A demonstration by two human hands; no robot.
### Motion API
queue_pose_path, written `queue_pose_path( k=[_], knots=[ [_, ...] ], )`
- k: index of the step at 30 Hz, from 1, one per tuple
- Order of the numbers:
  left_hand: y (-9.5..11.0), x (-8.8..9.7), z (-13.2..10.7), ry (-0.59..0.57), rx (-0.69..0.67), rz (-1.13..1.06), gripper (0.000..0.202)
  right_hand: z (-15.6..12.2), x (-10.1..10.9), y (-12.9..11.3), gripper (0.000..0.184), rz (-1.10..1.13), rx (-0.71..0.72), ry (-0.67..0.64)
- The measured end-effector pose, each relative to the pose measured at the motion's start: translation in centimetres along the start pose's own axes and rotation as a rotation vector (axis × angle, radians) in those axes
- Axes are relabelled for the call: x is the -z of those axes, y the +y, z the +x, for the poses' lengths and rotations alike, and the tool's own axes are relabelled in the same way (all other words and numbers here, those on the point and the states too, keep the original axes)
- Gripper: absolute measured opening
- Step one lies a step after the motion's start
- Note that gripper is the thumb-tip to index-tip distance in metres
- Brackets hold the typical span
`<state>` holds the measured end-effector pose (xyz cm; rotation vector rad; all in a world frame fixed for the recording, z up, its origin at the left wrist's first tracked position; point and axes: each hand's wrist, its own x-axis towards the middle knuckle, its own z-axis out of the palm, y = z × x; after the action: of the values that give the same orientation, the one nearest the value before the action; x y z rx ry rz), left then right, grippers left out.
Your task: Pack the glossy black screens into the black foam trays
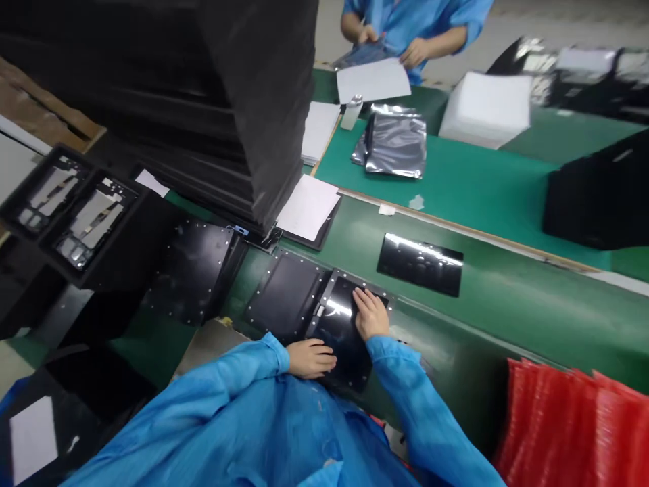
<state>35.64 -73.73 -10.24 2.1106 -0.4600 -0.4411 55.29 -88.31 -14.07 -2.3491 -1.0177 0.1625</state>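
Note:
A glossy black screen panel (345, 341) lies in a black hinged fixture, right in front of my body. My left hand (311, 358) rests flat over its near left edge, fingers stretched out. Further up on the right side, my right hand (372, 314) presses on the panel with its fingers laid out. Neither hand grips anything. The fixture's other half, a black plate with pale dots along its rim (288, 291), lies folded open to the left. Beyond the fixture, another black glossy panel (420, 264) lies on the green bench.
A tall black stack (263, 115) rises at the back left. Black trays with device parts (94, 220) stand further left. Red bags (572, 419) fill the near right. Across the bench, a person in blue (416, 27) handles a sheet near silvery bags (398, 142) and white sheets (487, 105).

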Motion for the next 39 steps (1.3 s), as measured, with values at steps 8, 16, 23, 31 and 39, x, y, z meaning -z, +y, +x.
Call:
queue_pose_path(
  k=[8, 16, 23, 31, 39],
  knots=[
    [-5.5, 8.0, -4.9, 0.788, 1.041, -0.005, 0.062, -6.3, -1.8, -6.7, 0.041, 0.195, -0.28, 0.148],
    [-2.0, 9.6, -5.6, 0.854, 0.821, -0.641, 0.067, -5.8, 0.1, -9.1, 0.054, 0.441, -0.425, 0.015],
    [4.0, 2.9, -2.2, 0.493, 0.589, -0.39, 0.04, -5.6, 2.6, -11.3, 0.056, 0.29, -0.55, -0.118],
    [7.8, 1.4, 0.6, 0.307, 0.599, -0.01, 0.028, -9.4, 4.5, -4.9, 0.058, 0.547, -0.607, -0.047],
    [10.6, 1.3, 0.9, 0.224, 0.526, 0.22, 0.031, -9.8, 6.4, -0.6, 0.049, -0.038, -0.725, -0.155]
  ],
)
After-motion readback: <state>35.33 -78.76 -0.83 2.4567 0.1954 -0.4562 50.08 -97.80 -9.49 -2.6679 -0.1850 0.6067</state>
